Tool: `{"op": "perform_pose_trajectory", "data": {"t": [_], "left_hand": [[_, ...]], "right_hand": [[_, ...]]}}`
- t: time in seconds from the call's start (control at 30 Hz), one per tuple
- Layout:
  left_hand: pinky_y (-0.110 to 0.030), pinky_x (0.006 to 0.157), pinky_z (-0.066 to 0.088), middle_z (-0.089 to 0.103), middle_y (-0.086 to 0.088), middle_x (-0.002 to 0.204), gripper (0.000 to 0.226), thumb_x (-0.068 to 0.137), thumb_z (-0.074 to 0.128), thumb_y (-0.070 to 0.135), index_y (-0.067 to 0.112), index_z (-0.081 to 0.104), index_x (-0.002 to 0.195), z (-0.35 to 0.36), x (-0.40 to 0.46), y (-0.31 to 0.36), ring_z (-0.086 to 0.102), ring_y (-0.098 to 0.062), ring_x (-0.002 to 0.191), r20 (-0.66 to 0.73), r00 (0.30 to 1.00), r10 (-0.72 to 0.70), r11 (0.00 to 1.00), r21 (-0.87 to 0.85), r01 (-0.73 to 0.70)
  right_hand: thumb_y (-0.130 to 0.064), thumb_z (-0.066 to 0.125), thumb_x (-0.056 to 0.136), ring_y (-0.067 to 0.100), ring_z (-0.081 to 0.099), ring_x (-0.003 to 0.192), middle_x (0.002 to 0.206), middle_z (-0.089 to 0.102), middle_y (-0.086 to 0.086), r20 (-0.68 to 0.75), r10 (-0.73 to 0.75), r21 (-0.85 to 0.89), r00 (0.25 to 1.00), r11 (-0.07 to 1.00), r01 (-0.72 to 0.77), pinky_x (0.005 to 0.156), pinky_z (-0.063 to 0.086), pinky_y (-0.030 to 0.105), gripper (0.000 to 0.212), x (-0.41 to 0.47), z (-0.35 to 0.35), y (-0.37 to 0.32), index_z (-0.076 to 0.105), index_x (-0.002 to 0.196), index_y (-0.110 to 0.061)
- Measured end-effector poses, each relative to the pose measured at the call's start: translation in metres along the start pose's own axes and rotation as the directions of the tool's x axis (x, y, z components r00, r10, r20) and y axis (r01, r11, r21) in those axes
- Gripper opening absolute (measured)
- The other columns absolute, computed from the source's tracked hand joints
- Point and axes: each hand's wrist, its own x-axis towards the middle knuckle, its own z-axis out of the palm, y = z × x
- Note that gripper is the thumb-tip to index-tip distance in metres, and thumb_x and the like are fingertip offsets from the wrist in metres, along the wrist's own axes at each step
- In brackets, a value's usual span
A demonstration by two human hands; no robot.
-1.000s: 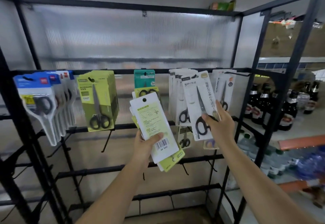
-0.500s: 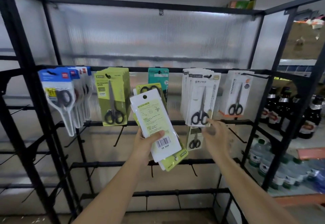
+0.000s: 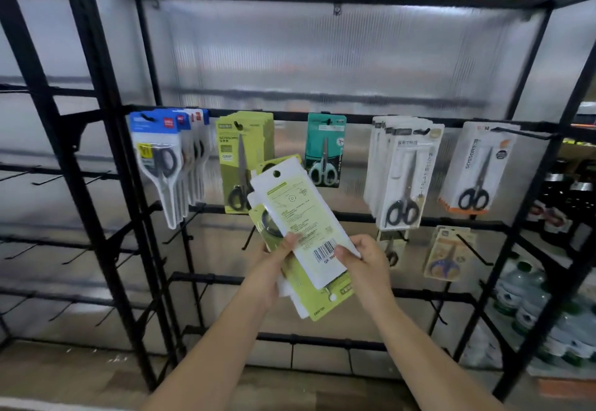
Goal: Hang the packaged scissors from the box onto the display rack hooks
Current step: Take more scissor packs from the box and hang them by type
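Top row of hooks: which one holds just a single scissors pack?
The teal pack, third group from the left on the top row. It hangs alone; the blue, green and white groups beside it are stacked several deep.

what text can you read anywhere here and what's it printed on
"SCISSORS" and "GRIP": green pack hanging on the rack.
"SCISSORS", printed sideways: white pack with orange base at far right.
"QR 500", cut off by the right hand: under the barcode on the top pack of the held stack.
Fine print on the held pack, the blue, teal and white hanging packs: too small or blurred.
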Motion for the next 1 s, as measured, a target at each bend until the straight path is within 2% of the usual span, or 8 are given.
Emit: {"op": "perform_pose_trajectory", "data": {"t": [0.13, 0.3, 0.43, 0.6, 0.67, 0.8, 0.87, 1.0], "left_hand": [[-0.033, 0.061, 0.057, 0.073, -0.009, 0.101, 0.044, 0.069, 0.068, 0.009, 0.008, 0.061, 0.112, -0.010, -0.011, 0.003, 0.071, -0.022, 0.086, -0.019, 0.998, 0.061, 0.998, -0.015, -0.061], [-0.030, 0.057, 0.056, 0.075, -0.004, 0.086, 0.025, 0.082, 0.062, -0.002, 0.010, 0.064, 0.104, -0.016, -0.021, 0.003, 0.072, -0.019, 0.075, -0.123, 0.987, 0.101, 0.993, -0.051, -0.108], [-0.029, 0.058, 0.055, 0.074, -0.004, 0.087, 0.025, 0.085, 0.063, -0.002, 0.008, 0.063, 0.108, -0.024, -0.027, 0.006, 0.071, -0.022, 0.079, -0.307, 0.943, 0.129, 0.987, -0.051, -0.152], [-0.038, 0.079, 0.054, 0.070, -0.007, 0.100, 0.036, 0.081, 0.067, 0.001, 0.006, 0.060, 0.117, -0.040, -0.035, 0.013, 0.065, -0.029, 0.099, -0.437, 0.883, 0.169, 0.981, -0.011, -0.194], [-0.040, 0.084, 0.053, 0.070, -0.008, 0.103, 0.033, 0.082, 0.067, 0.001, 0.007, 0.061, 0.114, -0.041, -0.038, 0.015, 0.064, -0.030, 0.103, -0.444, 0.879, 0.170, 0.981, -0.011, -0.195], [-0.045, 0.090, 0.050, 0.067, -0.015, 0.109, 0.033, 0.084, 0.063, -0.002, 0.003, 0.060, 0.117, -0.045, -0.043, 0.020, 0.062, -0.034, 0.105, -0.448, 0.873, 0.196, 0.976, 0.003, -0.217], [-0.049, 0.095, 0.049, 0.068, -0.015, 0.109, 0.032, 0.082, 0.063, -0.003, 0.004, 0.062, 0.113, -0.051, -0.046, 0.027, 0.061, -0.035, 0.108, -0.432, 0.878, 0.203, 0.976, 0.022, -0.216], [-0.057, 0.103, 0.040, 0.065, -0.019, 0.117, 0.032, 0.081, 0.064, -0.002, 0.004, 0.062, 0.112, -0.074, -0.046, 0.042, 0.057, -0.038, 0.115, -0.408, 0.897, 0.172, 0.984, 0.030, -0.175]], "right_hand": [[-0.004, 0.061, 0.087, 0.014, 0.061, 0.066, 0.077, 0.067, 0.005, -0.066, -0.009, 0.171, 0.998, 0.985, 0.021, 0.056, 0.046, 0.022, 0.014, -0.006, 0.010, 0.000, 0.051, 0.078, -0.010], [-0.002, 0.059, 0.088, 0.003, 0.063, 0.056, 0.071, 0.066, -0.001, -0.108, 0.009, 0.341, 0.994, 0.940, 0.028, 0.047, 0.046, 0.015, 0.014, -0.016, 0.024, -0.001, 0.050, 0.080, -0.009], [0.000, 0.058, 0.088, 0.002, 0.066, 0.065, 0.078, 0.068, 0.001, -0.148, -0.029, 0.408, 0.989, 0.909, 0.087, 0.053, 0.050, 0.016, 0.016, -0.019, 0.030, -0.003, 0.051, 0.080, -0.012], [0.008, 0.059, 0.084, -0.006, 0.064, 0.089, 0.090, 0.070, -0.023, -0.083, -0.392, 0.218, 0.916, 0.890, 0.401, 0.072, 0.048, 0.007, 0.026, -0.026, 0.025, 0.001, 0.066, 0.098, -0.013], [0.015, 0.061, 0.078, -0.008, 0.061, 0.097, 0.104, 0.069, -0.013, 0.043, -0.548, 0.048, 0.835, 0.836, 0.547, 0.083, 0.047, 0.008, 0.043, -0.033, 0.034, 0.006, 0.061, 0.115, -0.008], [0.011, 0.071, 0.064, 0.025, 0.062, 0.098, 0.108, 0.067, 0.007, 0.243, -0.740, -0.216, 0.628, 0.589, 0.778, 0.085, 0.053, 0.044, 0.042, -0.040, 0.060, 0.014, 0.070, 0.103, -0.003], [-0.011, 0.071, 0.070, 0.032, 0.056, 0.100, 0.112, 0.066, 0.006, 0.297, -0.705, -0.247, 0.644, 0.594, 0.765, 0.085, 0.048, 0.051, 0.030, -0.041, 0.072, 0.011, 0.073, 0.099, -0.009], [-0.028, 0.072, 0.080, 0.019, 0.031, 0.129, 0.132, 0.036, -0.015, 0.395, -0.365, -0.171, 0.843, 0.873, 0.458, 0.107, 0.028, 0.039, 0.028, -0.037, 0.090, -0.002, 0.063, 0.104, -0.040]]}}
